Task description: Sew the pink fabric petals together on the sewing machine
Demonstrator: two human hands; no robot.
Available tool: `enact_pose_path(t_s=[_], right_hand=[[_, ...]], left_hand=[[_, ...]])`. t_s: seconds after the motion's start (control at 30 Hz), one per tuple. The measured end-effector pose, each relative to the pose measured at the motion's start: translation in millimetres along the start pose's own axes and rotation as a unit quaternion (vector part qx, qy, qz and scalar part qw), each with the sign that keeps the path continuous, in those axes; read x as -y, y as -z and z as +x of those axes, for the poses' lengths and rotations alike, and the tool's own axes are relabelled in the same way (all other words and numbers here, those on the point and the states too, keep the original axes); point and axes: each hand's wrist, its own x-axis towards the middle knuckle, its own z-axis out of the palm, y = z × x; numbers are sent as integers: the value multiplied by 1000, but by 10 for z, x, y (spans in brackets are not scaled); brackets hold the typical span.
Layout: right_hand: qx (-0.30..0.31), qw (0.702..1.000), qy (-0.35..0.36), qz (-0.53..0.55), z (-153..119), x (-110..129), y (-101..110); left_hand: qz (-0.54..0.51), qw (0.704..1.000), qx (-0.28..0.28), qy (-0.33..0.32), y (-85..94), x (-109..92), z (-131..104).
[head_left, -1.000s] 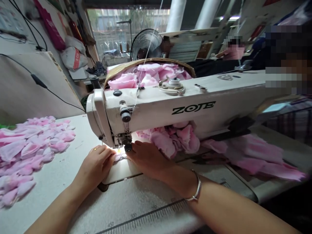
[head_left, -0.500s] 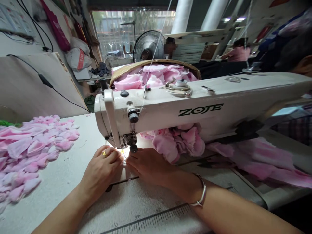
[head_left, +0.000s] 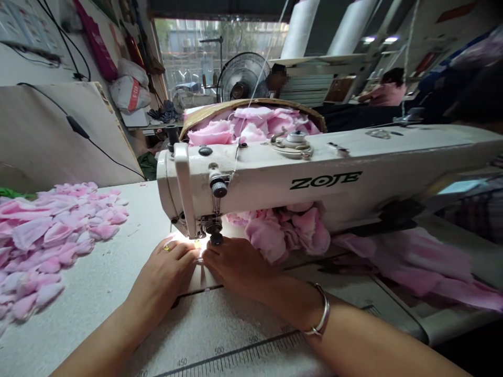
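A white sewing machine (head_left: pixel 251 178) stretches across the view, its lit needle area low at the left end. My left hand (head_left: pixel 167 267), with a yellow ring, lies just left of the needle, fingers bent and pressed together. On the needle's right, my right hand (head_left: pixel 236 264) is closed in the same way, fingertips close to the left ones. Whatever the fingertips hold is too small and washed out by the lamp to name. Behind the right hand, pink fabric pieces (head_left: pixel 267 238) are bunched under the machine arm.
Many pink fabric pieces (head_left: pixel 51 225) cover the table's left side. More pink cloth (head_left: pixel 424 262) lies at the right. Behind the machine stand a basket of pink fabric (head_left: pixel 212 132) and a fan (head_left: pixel 239 78). A person in pink (head_left: pixel 393 91) sits far back.
The view has shifted slightly, so the machine appears a little further right. Both hands keep nearly the same place and pose at the needle.
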Motion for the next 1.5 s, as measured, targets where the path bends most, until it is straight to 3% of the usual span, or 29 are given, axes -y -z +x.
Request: enact_pose_path(t_s=[0.2,0.37,0.53,0.63,0.8,0.9,1.17,1.4,1.5], right_hand=[[-4,999,-38,21,-16,4,33],[-18,990,-98,100,-26,-42,-18],[-38,983,-124,134,-21,-80,-61],[-54,979,-120,155,-21,-85,-57],[-62,979,-112,161,-17,-82,-73],[-63,981,-113,148,-13,-80,-86],[-79,985,-108,111,-71,-1,-46],[-56,995,-47,70,117,137,-83],[-48,996,-17,68,145,134,-118]], left_hand=[[-30,999,-23,-22,-6,106,-27],[131,986,-95,-42,169,44,-111],[142,988,-49,-27,153,57,-138],[99,994,-46,5,69,119,-80],[17,994,-87,64,-11,180,-18],[7,993,-73,88,-38,207,-27],[-1,996,-46,73,57,114,-63],[-141,987,-33,70,132,56,-109],[-52,995,-57,65,89,103,-151]])
